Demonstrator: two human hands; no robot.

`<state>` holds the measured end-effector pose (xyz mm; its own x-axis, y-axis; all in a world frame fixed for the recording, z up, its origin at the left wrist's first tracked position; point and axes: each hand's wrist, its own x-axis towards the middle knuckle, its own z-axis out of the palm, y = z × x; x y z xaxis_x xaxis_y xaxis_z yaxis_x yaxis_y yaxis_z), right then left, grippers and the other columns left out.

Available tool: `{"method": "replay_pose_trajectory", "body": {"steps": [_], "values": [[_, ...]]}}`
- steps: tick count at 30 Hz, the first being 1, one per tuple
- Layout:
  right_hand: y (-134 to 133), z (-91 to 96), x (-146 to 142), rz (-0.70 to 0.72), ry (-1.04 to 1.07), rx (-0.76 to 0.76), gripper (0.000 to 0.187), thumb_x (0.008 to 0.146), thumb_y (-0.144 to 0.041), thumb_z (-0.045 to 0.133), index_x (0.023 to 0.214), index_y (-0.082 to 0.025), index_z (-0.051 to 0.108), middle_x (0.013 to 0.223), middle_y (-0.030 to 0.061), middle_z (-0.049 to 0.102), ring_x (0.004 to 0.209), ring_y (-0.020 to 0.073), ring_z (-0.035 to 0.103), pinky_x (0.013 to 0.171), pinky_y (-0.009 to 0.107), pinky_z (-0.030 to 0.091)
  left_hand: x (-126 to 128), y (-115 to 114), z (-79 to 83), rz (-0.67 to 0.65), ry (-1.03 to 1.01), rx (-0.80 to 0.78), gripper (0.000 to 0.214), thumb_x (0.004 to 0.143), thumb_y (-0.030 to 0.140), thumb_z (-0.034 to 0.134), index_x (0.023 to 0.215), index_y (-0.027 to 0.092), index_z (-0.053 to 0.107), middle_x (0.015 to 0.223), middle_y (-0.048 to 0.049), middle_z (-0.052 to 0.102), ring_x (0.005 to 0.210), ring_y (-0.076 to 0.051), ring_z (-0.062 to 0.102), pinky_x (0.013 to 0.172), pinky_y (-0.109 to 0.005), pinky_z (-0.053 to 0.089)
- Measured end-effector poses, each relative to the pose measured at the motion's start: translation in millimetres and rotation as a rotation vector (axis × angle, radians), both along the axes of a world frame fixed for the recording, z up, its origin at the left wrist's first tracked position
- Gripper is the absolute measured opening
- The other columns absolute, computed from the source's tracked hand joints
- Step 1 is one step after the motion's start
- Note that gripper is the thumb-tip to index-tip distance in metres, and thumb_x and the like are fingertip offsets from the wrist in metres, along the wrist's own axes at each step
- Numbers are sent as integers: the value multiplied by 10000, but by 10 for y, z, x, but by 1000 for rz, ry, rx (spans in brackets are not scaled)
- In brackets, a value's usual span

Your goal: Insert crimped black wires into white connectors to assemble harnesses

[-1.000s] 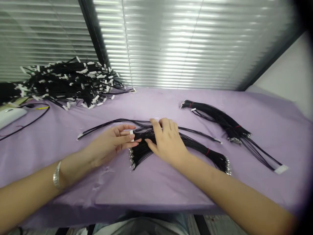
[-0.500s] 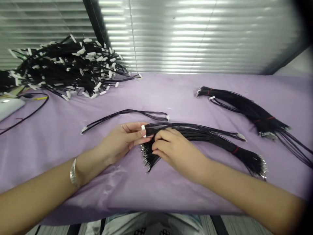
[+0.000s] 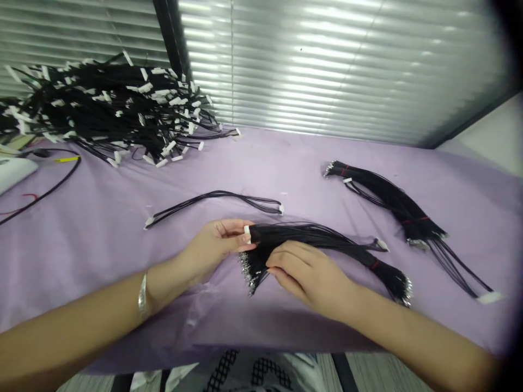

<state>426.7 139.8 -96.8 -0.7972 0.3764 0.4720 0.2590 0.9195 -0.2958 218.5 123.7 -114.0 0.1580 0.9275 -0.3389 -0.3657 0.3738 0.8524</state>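
– Between thumb and forefinger of the left hand [image 3: 212, 247] sat a small white plastic connector [image 3: 247, 234], pinched tight, right at the near end of the tied bundle of thin black wires [image 3: 327, 239] on the purple cloth [image 3: 286, 163].
– And the right hand [image 3: 306, 269]?
– It was curled shut over that bundle, close behind the fanned metal tips [image 3: 250, 270]. Whether it gripped one wire or several, I couldn't tell.
– What worried you?
– Those loose tips, mostly. They splayed towards the front edge of the table, so I judged a tug on one wire could drag its neighbours along and snag them. The red band [image 3: 373, 265] held only the far part together.
– Anything else close by?
– One loose black lead with white ends [image 3: 212, 198] lay just beyond the hands, and a careless sweep of a wrist could have tangled it in. A second black bundle [image 3: 392, 204] lay well apart to the right, and the big heap of black leads [image 3: 110, 114] was far left by the blinds.
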Motion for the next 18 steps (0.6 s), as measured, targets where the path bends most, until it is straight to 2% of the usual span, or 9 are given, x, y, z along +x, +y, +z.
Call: {"method": "replay_pose_trajectory", "body": {"steps": [3, 6, 11, 15, 18], "values": [[-35, 41, -13, 41, 35, 40, 82, 876, -119, 490, 870, -113, 571, 834, 68, 638, 767, 154, 550, 725, 306, 514, 14, 3, -1, 61, -22, 14, 220, 684, 168, 772, 898, 167, 723, 882, -13, 710, 854, -137, 645, 901, -301, 490], [-31, 48, -26, 20, 82, -26, 80, 887, -134, 491, 892, -119, 569, 853, 67, 638, 794, 142, 550, 746, 279, 510, 7, -2, 2, 45, 11, 23, 239, 695, 177, 762, 930, 159, 719, 905, -26, 710, 863, -139, 640, 897, -300, 491], [90, 15, -46, -116, 195, -327, 83, 891, -168, 518, 924, -145, 591, 847, 38, 625, 799, 98, 560, 741, 214, 466, -12, -25, 52, -60, 102, 31, 259, 702, 198, 760, 959, 173, 727, 901, -21, 722, 809, -128, 647, 848, -271, 510], [204, -2, -77, -232, 176, -613, 125, 874, -205, 530, 780, -151, 594, 706, -6, 574, 647, 75, 498, 615, 197, 397, -2, -37, 74, -71, 155, 31, 228, 707, 211, 760, 932, 184, 738, 896, -10, 721, 801, -120, 644, 823, -252, 519], [264, -20, -84, -231, 160, -783, 139, 846, -199, 538, 731, -141, 590, 651, -20, 540, 599, 68, 457, 573, 192, 361, -12, -32, 42, -93, 177, 31, 207, 714, 231, 758, 920, 224, 745, 886, 12, 718, 793, -109, 639, 804, -235, 524]]}}
